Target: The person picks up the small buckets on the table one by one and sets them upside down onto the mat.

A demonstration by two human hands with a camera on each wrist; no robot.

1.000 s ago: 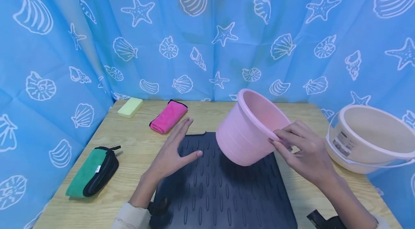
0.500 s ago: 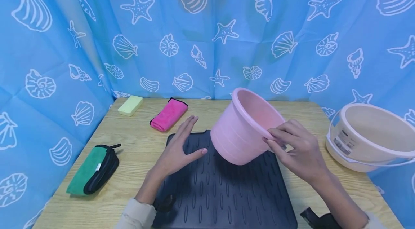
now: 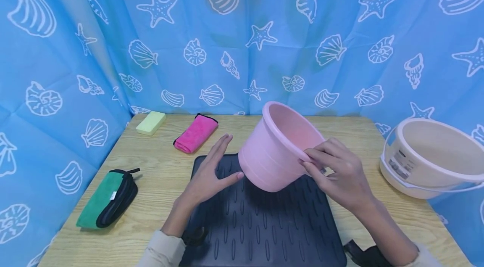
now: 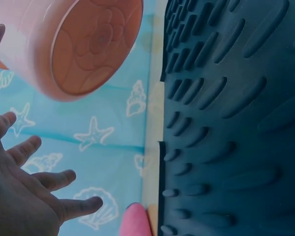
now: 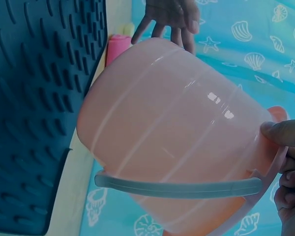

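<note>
A pink bucket (image 3: 264,157) hangs tilted above the black ribbed mat (image 3: 249,225), its mouth facing up and to the right. My right hand (image 3: 336,170) pinches its rim, the thumb outside the wall in the right wrist view. The bucket's grey handle (image 5: 179,188) hangs along its side there. My left hand (image 3: 208,178) is held with fingers spread and thumb out, just left of the bucket, holding nothing. The bucket's round base (image 4: 98,44), moulded with a flower pattern, shows in the left wrist view, apart from the left fingers.
A cream bucket (image 3: 408,166) with a wire-like handle stands at the right. A folded pink cloth (image 3: 196,133) and a pale yellow sponge (image 3: 151,123) lie at the back left. A green cloth (image 3: 102,199) with black edging lies nearer. Blue shell-print curtains (image 3: 234,48) surround the wooden table (image 3: 151,183).
The right hand has carried the pink bucket a little to the left over the mat. My left hand has shifted slightly right, and the gap between hand and bucket has narrowed.
</note>
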